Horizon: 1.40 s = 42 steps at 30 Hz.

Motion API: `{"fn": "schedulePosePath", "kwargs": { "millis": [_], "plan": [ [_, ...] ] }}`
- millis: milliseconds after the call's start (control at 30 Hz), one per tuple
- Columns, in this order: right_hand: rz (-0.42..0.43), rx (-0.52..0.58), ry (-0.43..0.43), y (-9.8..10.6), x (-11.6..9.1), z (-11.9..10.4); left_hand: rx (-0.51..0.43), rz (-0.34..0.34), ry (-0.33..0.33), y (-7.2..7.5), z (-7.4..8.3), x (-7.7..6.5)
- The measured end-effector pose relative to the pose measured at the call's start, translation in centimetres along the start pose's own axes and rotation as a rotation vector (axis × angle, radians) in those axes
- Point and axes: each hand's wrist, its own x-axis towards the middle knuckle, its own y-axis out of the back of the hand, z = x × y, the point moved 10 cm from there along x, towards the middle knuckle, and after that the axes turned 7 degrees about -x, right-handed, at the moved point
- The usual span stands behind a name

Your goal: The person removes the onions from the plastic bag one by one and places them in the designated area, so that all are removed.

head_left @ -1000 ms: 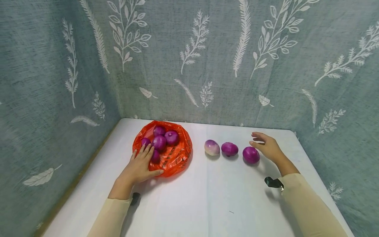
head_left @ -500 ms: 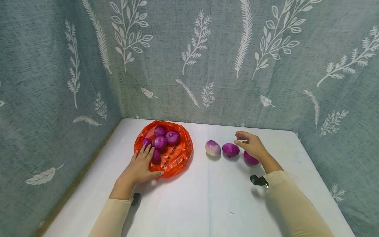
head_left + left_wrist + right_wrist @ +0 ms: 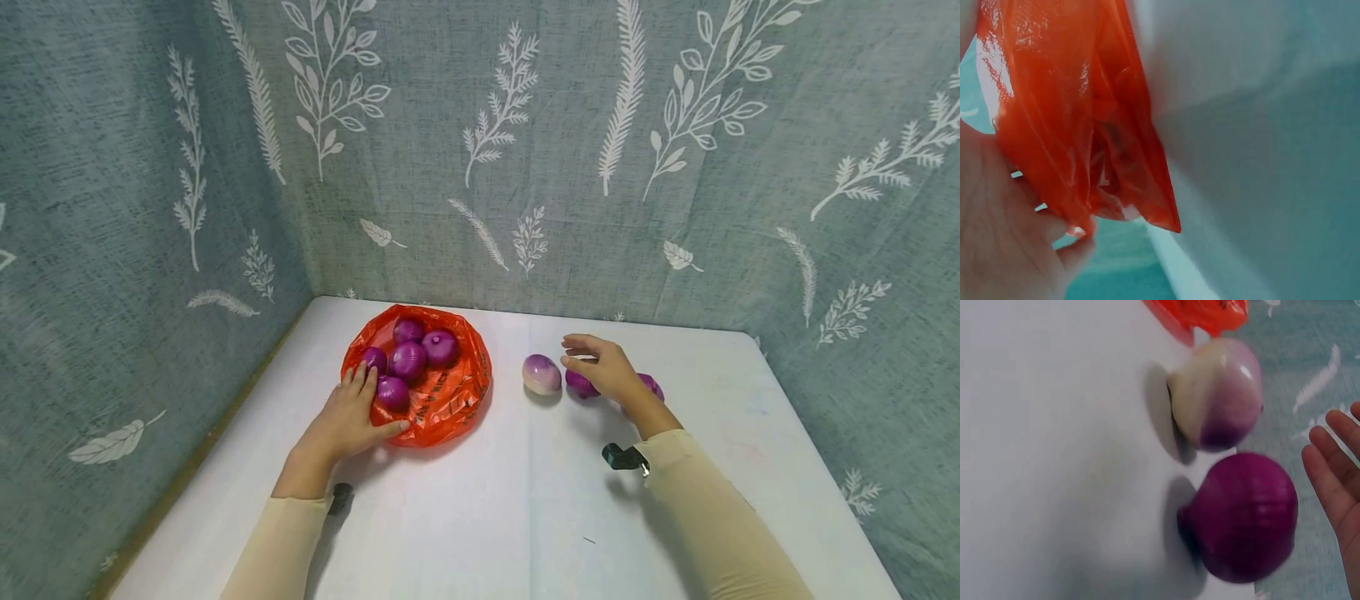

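Curtain: green-grey cloth [image 3: 112,333] with white leaf prints stands along the left, back and right sides.
Tabletop: white, its bare front stretch [image 3: 465,517] showing between the two arms.
Left sleeve: cream [image 3: 277,542], with a dark wrist device [image 3: 341,498] beside the cuff.
Left hand: [image 3: 341,417] spread over the bag's near-left edge, fingers extended, thumb held away from them along the near rim; fingertips reach the nearest onions inside.
Bag: red-orange plastic [image 3: 453,408], opened into a round shape, dark lettering on its inner face.
Bagged onions: five purple ones [image 3: 407,361], grouped in the left and back part of the bag.
Pale onion: purple and cream [image 3: 542,374], on the tabletop right of the bag, apart from it.
Middle onion: purple [image 3: 1244,515], just beside the pale one, partly covered by the right hand in the head view.
Right hand: [image 3: 603,367] above the middle onion, fingers relaxed and parted from the thumb, holding nothing.
Right onion: purple [image 3: 651,385], mostly hidden by the wrist.
Right sleeve: cream [image 3: 705,508].
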Motion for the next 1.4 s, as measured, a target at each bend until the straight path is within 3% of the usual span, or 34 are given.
{"fn": "schedulePosePath", "kwargs": {
  "millis": [167,500,733,833,1033,1400],
  "plan": [
    [-0.022,0.009,0.034,-1.5,0.3,-1.7,-0.059,-0.031,0.012,-0.5,0.0,-0.2],
    [-0.075,0.084,0.030,-5.5,1.5,-3.7,-0.061,-0.081,0.013,-1.0,1.0,-0.8],
    [-0.129,0.081,0.019,-9.0,2.4,-5.3,0.001,-0.013,-0.040,-0.1,1.8,-0.5],
    [-0.163,0.096,0.037,-10.6,2.5,-6.3,0.028,0.007,-0.032,0.6,1.7,-0.3],
    [-0.197,0.040,0.103,-13.0,2.6,-8.0,0.032,0.016,-0.014,0.8,1.4,0.1],
    [-0.204,-0.011,0.077,-17.6,3.5,-9.3,0.067,0.015,-0.013,0.6,0.6,0.1]
  ]
}}
